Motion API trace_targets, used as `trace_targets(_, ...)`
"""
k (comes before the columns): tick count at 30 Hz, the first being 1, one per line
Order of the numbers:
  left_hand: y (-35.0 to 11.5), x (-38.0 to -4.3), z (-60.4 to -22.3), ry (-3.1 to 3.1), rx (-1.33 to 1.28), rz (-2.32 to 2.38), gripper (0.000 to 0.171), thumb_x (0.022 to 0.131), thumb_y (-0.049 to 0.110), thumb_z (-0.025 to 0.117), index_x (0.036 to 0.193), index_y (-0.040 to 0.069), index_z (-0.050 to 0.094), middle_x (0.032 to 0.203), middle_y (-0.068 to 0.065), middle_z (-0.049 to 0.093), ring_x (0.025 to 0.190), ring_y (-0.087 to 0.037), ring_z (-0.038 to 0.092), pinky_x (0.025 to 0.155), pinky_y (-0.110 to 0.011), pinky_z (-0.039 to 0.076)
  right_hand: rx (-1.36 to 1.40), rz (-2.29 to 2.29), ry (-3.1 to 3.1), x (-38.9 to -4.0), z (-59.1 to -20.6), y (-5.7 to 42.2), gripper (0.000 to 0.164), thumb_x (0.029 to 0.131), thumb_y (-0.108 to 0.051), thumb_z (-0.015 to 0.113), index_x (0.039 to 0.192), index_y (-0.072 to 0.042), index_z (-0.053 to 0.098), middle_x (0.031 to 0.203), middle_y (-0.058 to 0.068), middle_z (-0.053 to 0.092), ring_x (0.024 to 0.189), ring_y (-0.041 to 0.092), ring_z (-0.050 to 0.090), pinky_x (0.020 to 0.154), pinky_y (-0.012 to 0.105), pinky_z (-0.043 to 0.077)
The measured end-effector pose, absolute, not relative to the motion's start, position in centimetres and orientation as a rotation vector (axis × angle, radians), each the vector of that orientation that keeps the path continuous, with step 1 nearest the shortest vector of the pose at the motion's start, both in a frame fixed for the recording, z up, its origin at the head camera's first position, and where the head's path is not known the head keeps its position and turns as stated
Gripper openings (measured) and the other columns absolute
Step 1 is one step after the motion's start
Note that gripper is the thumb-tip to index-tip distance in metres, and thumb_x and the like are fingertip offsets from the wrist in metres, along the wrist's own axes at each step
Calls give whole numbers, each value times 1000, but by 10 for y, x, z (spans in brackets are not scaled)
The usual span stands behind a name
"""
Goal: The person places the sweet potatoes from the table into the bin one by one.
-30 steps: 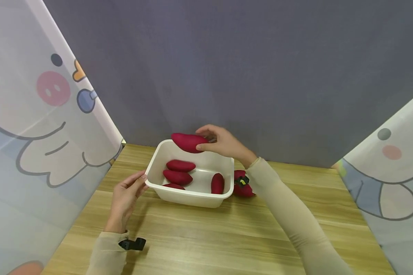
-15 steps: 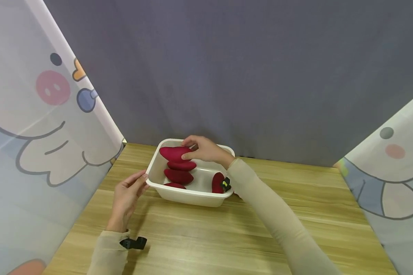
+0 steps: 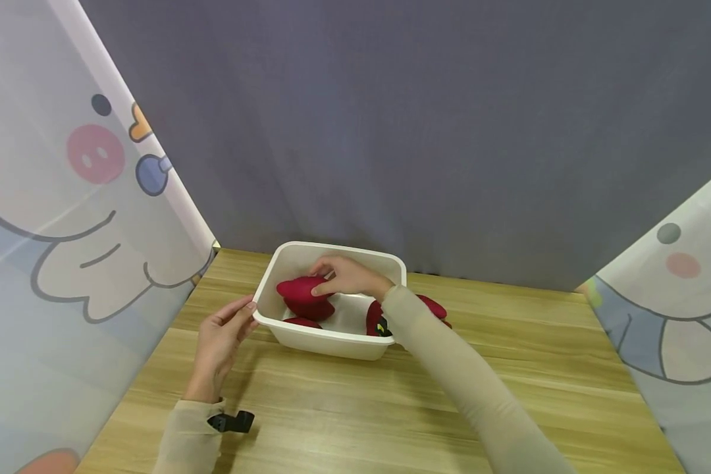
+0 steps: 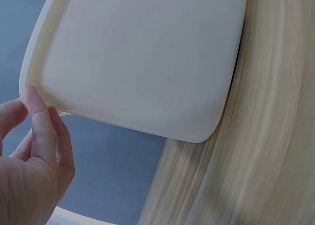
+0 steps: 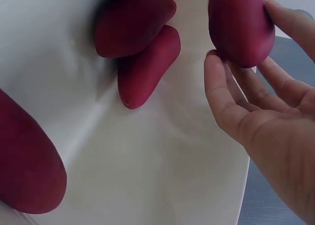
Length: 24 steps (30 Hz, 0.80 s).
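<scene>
My right hand grips a deep-red sweet potato low inside the left half of a white plastic bin. In the right wrist view, thumb and fingertips pinch the held sweet potato's near end, and two sweet potatoes lie close together on the bin floor. Another sweet potato lies apart on the bin's other side. With thumb and fingers, my left hand pinches the bin's left front corner. From the left wrist, that hand shows at the rim, beside the bin's outer wall.
More red sweet potatoes lie on the wooden table just right of the bin, partly covered by my right sleeve. A grey curtain rises behind the table, and printed cartoon curtains flank it.
My right hand has carried the sweet potato from above the bin's back rim down and left, inside over the others. The left hand keeps its hold on the corner.
</scene>
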<state>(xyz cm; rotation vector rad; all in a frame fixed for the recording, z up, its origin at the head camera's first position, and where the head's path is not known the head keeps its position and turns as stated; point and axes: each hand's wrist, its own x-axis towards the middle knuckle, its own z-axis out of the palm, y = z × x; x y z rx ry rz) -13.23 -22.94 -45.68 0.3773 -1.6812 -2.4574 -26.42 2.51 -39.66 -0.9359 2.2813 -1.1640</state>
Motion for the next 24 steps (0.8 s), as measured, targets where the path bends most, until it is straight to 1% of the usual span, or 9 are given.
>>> trace_targets(3,-230,-133,-457,-1685,383,-2453,19,92,8,74,111,6,77,103,-5,71,83,-12,70,79,-22,61,-943,-1173,2265,-264,-396,25,45,90,-8,75,128,7,58,124,22,64,116,34,60,95,25,53)
trace_targets(4,-230,-133,-456,-1687,384,-2454,20,92,8,75,111,6,77,103,-4,71,83,-12,70,79,-22,61,-946,-1174,2268,-264,-395,25,44,90,-8,74,128,7,58,122,22,64,116,33,61,94,24,53)
trace_targets(6,-230,-133,-456,-1690,382,-2453,20,92,8,75,112,5,76,103,-4,71,83,-12,70,79,-22,61,-951,-1182,2275,-264,-392,26,42,91,-7,74,127,7,58,120,22,65,114,31,63,93,24,54)
trace_targets(9,-231,-132,-456,-1691,386,-2448,21,92,9,75,112,5,76,102,-3,70,82,-12,69,78,-21,61,-971,-1185,2297,-264,-383,28,40,91,-9,74,126,3,60,117,19,67,110,23,64,92,23,54)
trace_targets(12,-231,-132,-456,-1691,386,-2441,21,92,9,75,113,5,76,102,-3,70,82,-12,69,77,-21,61,-1003,-1221,2296,-263,-371,32,38,91,-10,74,125,0,61,114,15,68,107,21,65,94,26,54)
trace_targets(16,-232,-132,-457,-1685,378,-2443,21,92,8,75,112,4,76,101,-4,70,81,-12,69,76,-21,61,-1063,-1269,2297,-259,-355,41,36,92,-9,74,124,0,61,111,11,69,106,21,65,98,30,54)
trace_targets(20,-232,-132,-456,-1683,376,-2448,20,92,8,75,112,5,76,100,-3,70,80,-11,69,76,-21,61,-1106,-1297,2312,-253,-344,58,36,92,-9,74,125,-1,62,112,9,68,104,20,66,97,30,54)
trace_targets(22,-232,-132,-455,-1686,375,-2450,21,92,8,75,112,4,76,101,-3,70,81,-12,69,76,-21,61,-1100,-1320,2315,-249,-342,69,37,92,-9,74,126,-2,62,114,10,68,103,21,66,97,33,55)
trace_targets(24,-233,-131,-455,-1690,375,-2450,22,92,9,75,113,4,76,102,-4,70,81,-12,69,77,-21,61,-1079,-1356,2310,-245,-341,82,38,93,-9,73,128,-1,61,116,13,66,103,23,66,97,39,55)
